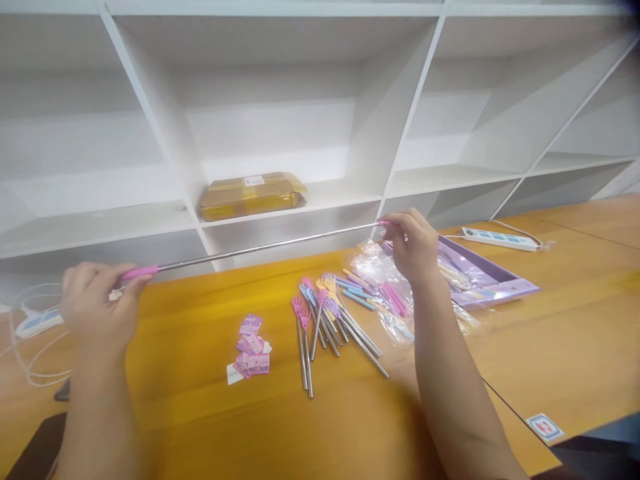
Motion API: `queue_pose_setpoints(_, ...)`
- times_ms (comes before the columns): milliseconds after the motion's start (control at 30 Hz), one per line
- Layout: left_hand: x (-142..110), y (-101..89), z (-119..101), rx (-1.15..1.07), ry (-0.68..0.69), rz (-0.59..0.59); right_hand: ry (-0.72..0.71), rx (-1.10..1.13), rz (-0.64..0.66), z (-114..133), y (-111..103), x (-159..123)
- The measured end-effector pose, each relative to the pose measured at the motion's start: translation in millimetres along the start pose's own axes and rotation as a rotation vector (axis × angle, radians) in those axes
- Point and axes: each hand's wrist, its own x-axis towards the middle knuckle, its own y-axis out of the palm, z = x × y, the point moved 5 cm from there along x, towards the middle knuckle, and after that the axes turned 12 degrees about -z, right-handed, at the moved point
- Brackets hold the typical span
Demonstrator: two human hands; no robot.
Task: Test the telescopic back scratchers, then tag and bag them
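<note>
A telescopic back scratcher is stretched out long above the table, running between both hands. My left hand is closed around its pink handle. At the other end, my right hand pinches the pink head, which is mostly hidden by the fingers. Below the rod lies a pile of back scratchers with metal shafts and pink, blue, yellow and purple hand-shaped heads. Loose coloured handle sleeves lie beside the pile, near my right hand. Several small printed cards rest on the table to the left of the pile.
Clear plastic bags and a purple box sit at the right. Power strips lie on both sides, with white cables at the left. White shelving behind holds a taped cardboard package.
</note>
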Motion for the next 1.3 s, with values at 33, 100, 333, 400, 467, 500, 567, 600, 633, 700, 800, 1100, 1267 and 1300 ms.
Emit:
queue_pose_setpoints(33,-0.5,1.7,2.3,-0.001,0.005,0.000,-0.006,0.004,-0.015,-1.7,-0.7,-0.3)
queue_pose_setpoints(100,-2.5,7.9,7.6,0.008,0.010,0.047,-0.020,0.011,-0.048,-5.2,-2.5,-0.9)
queue_pose_setpoints(333,-5.7,15.0,17.7,0.035,0.006,0.114,-0.031,0.005,-0.045,-10.2,-1.9,-1.6)
queue_pose_setpoints(400,-6.4,14.7,13.9,0.039,0.007,0.105,-0.024,-0.009,-0.066,-11.8,-2.3,-2.0)
queue_pose_setpoints(467,-7.7,15.4,7.8,0.030,0.022,0.098,-0.022,-0.013,-0.057,-13.8,-1.1,-3.4)
queue_pose_setpoints(500,-8.2,15.6,4.7,0.019,0.037,0.095,-0.022,-0.015,-0.046,-14.8,-0.3,-4.3)
queue_pose_setpoints(567,-8.1,14.4,0.2,-0.005,0.074,0.078,-0.023,-0.029,-0.030,-16.1,0.8,-5.6)
queue_pose_setpoints(600,-7.2,12.7,-0.9,-0.010,0.092,0.062,-0.019,-0.041,-0.026,-16.3,1.2,-5.7)
queue_pose_setpoints(633,-6.0,10.2,-1.4,-0.010,0.107,0.042,-0.011,-0.053,-0.028,-15.9,1.4,-5.4)
queue_pose_setpoints(700,-3.7,5.8,-3.9,0.005,0.140,0.007,-0.008,-0.063,-0.023,-10.6,4.2,-4.3)
queue_pose_setpoints(800,-9.3,8.8,-25.5,0.008,0.236,0.034,-0.071,-0.017,0.074,15.4,21.3,-6.8)
queue_pose_setpoints(1100,-63.1,34.3,-138.2,-0.223,0.302,0.055,-0.106,0.091,0.260,154.1,83.9,-72.2)
queue_pose_setpoints(1267,-54.3,29.9,-132.2,-0.248,0.317,0.132,-0.081,0.017,0.351,165.1,79.7,-72.1)
queue_pose_setpoints(1300,-52.5,30.6,-130.8,-0.240,0.317,0.168,-0.082,0.003,0.381,163.1,79.8,-70.7)
